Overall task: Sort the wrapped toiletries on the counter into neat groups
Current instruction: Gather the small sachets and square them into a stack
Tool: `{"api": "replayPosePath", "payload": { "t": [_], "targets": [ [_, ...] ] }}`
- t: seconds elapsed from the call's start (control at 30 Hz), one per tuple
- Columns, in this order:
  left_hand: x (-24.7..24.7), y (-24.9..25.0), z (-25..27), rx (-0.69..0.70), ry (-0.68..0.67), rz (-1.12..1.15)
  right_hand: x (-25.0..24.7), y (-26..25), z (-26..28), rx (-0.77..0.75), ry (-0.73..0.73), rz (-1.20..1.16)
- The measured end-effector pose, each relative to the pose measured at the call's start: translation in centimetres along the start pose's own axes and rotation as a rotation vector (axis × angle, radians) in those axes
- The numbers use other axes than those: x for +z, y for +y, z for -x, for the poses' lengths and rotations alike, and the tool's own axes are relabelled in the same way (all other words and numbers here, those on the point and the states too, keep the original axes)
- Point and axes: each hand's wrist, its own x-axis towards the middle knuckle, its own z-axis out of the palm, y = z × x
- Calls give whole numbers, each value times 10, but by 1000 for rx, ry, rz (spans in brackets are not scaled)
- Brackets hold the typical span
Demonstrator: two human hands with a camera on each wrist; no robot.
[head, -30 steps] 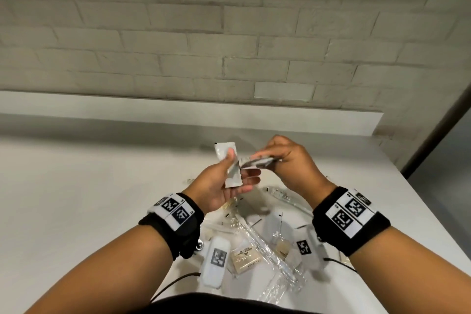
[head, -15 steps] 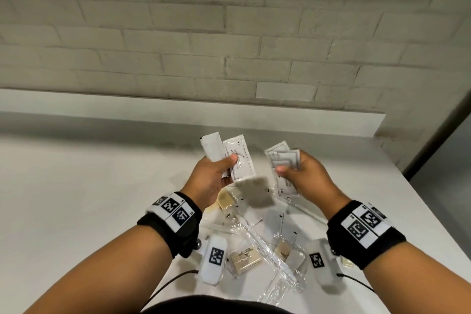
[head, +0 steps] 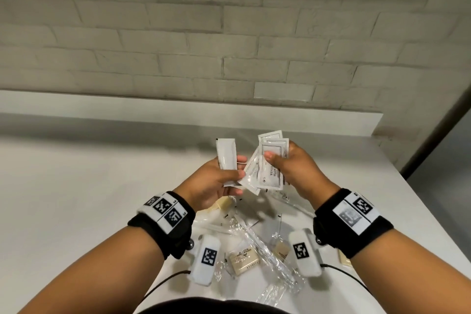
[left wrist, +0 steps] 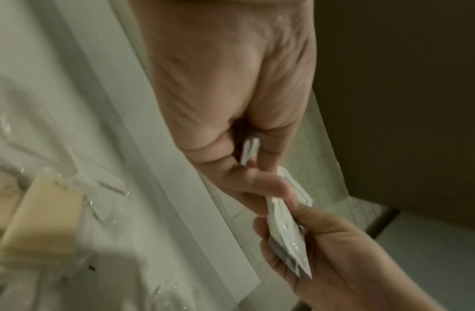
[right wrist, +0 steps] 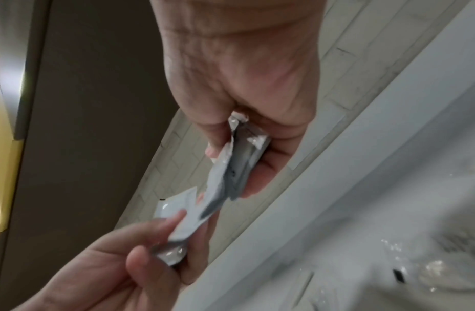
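Head view: both hands, left hand (head: 216, 183) and right hand (head: 293, 173), pinch white sachets (head: 271, 168); wrapped soaps (head: 243, 261) lie unsorted on the counter (head: 76, 186).

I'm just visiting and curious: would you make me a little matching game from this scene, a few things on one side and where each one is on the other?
Things:
1. plain white sachet
2. printed sachets
3. soap bar
4. wall

Places:
A. behind the counter
B. in the right hand
C. on the counter, in clear wrap
D. in the left hand

Pairs: 1-D, 2-B, 3-C, 4-A
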Motion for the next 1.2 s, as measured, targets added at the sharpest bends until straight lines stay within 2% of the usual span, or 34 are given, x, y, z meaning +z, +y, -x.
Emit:
{"api": "replayPosePath", "payload": {
  "t": [0.1,0.2,0.27,0.3,0.33,0.4,0.53,0.6,0.87,1.0,1.2],
  "targets": [
    [-3,3,-2,17,63,-247,-7,-6,2,-72,-158,164],
    [-4,7,-6,48,32,-472,-6,-26,9,-140,-406,392],
    [-2,9,-10,88,12,-542,0,-30,12,-151,-532,630],
    [-2,9,-12,106,22,-546,5,-28,12,-152,-549,727],
    [0,9,-14,122,41,-533,8,-22,11,-139,-527,788],
    [1,9,-15,109,98,-463,11,-9,9,-60,-436,756],
    [-12,7,-12,-148,140,-60,7,7,6,14,-283,523],
    [-17,4,-13,-188,151,48,4,12,4,8,-218,426],
    [-2,-7,-11,17,157,-33,-13,21,-3,12,-24,-32],
    [-2,-15,-12,106,211,-167,-21,26,-2,30,-6,-106],
    [-1,-17,-14,126,283,-214,-22,14,0,-14,13,-192]
  ]
}}
